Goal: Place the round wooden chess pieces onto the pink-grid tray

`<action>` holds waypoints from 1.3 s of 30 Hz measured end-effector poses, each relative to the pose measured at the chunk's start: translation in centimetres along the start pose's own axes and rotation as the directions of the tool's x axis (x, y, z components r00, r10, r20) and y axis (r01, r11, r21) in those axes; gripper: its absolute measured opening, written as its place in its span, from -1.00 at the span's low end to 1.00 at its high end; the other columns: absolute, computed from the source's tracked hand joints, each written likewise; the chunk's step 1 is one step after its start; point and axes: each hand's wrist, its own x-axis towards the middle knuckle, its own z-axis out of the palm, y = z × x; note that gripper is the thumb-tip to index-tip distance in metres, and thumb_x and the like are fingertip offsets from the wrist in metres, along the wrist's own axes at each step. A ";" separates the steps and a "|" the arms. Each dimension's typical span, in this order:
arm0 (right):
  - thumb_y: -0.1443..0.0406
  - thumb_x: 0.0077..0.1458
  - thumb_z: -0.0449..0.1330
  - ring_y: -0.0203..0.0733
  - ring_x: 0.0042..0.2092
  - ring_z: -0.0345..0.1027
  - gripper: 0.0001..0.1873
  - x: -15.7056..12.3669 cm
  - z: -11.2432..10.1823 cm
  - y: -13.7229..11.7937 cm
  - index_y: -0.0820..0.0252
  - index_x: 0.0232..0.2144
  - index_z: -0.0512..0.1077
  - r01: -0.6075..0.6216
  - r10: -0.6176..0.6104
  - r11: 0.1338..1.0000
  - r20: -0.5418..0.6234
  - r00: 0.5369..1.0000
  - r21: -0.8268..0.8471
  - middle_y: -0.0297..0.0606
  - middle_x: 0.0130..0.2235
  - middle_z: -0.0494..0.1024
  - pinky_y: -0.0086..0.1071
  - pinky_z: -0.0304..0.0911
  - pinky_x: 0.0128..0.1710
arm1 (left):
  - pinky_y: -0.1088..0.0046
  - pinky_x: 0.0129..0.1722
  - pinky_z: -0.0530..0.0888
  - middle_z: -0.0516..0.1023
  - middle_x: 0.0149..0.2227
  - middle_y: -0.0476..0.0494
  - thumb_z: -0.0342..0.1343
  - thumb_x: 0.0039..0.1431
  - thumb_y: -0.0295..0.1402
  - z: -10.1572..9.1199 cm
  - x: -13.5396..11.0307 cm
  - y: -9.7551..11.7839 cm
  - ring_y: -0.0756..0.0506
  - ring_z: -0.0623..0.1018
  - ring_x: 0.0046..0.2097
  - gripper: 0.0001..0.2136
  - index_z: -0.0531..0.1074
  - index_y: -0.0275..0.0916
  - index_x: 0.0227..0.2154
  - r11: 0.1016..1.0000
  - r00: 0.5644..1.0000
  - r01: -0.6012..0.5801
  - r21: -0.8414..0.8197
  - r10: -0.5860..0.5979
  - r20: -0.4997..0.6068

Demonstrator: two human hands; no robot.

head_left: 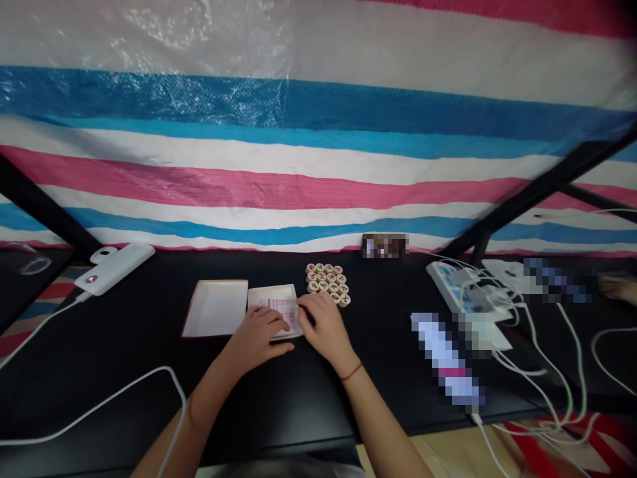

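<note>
The left hand and right hand are curled shut on a pink-lined paper, which is held at a white box. A white box lid is laid just beside it, round chess pieces are set close behind, and the black counter is stretched out in front to its edge.

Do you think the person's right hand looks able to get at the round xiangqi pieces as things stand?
Probably yes. The right hand rests on the pink-lined paper right beside the xiangqi pieces, and nothing appears to stand between them.
</note>
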 end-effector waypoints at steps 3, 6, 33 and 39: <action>0.42 0.13 0.09 -0.09 -0.11 0.27 -0.81 2.1 1.5 -1.9 0.20 -0.20 0.43 0.101 -0.056 0.985 0.294 0.954 -0.138 -0.16 -0.19 0.51 -0.26 0.19 -0.07 | 0.22 -0.02 0.29 0.54 -0.15 -0.11 0.21 0.10 -0.15 -0.8 -0.3 -0.9 -0.19 0.45 -0.05 -0.75 0.49 -0.13 -0.20 0.993 0.989 0.090 0.079 -0.080 -0.124; 0.38 0.08 0.16 -0.03 -0.09 0.25 -0.77 3.9 2.9 -2.6 0.28 -0.16 0.41 0.100 0.040 0.945 0.414 0.909 -0.311 -0.06 -0.15 0.49 -0.25 0.19 -0.11 | 0.09 0.03 0.29 0.48 -0.04 -0.20 0.24 0.03 -0.09 -1.1 -0.8 -2.1 -0.31 0.39 0.04 -0.63 0.49 -0.12 -0.12 0.952 0.949 0.259 0.161 -0.220 -0.224; 0.24 0.17 0.05 0.04 0.00 0.23 -0.63 -8.3 -2.5 3.9 0.21 -0.01 0.41 -0.318 0.307 0.885 -0.087 0.948 -0.341 -0.03 -0.01 0.43 -0.13 0.18 -0.02 | 0.14 0.07 0.41 0.47 -0.06 -0.20 0.21 0.10 -0.37 0.5 -0.1 -2.3 -0.25 0.38 0.09 -0.92 0.42 -0.22 -0.40 0.979 0.962 0.200 0.047 -0.187 -0.200; 0.26 0.20 0.03 0.05 0.06 0.21 -0.67 -9.2 -1.7 2.6 0.14 -0.04 0.44 -0.277 0.296 0.877 -0.013 0.955 -0.393 -0.13 0.07 0.45 -0.12 0.18 -0.03 | 0.14 0.05 0.42 0.49 -0.11 -0.22 0.16 0.16 -0.35 1.0 1.6 -2.6 -0.27 0.40 0.07 -0.94 0.45 -0.22 -0.37 0.963 0.947 0.239 0.126 -0.202 -0.249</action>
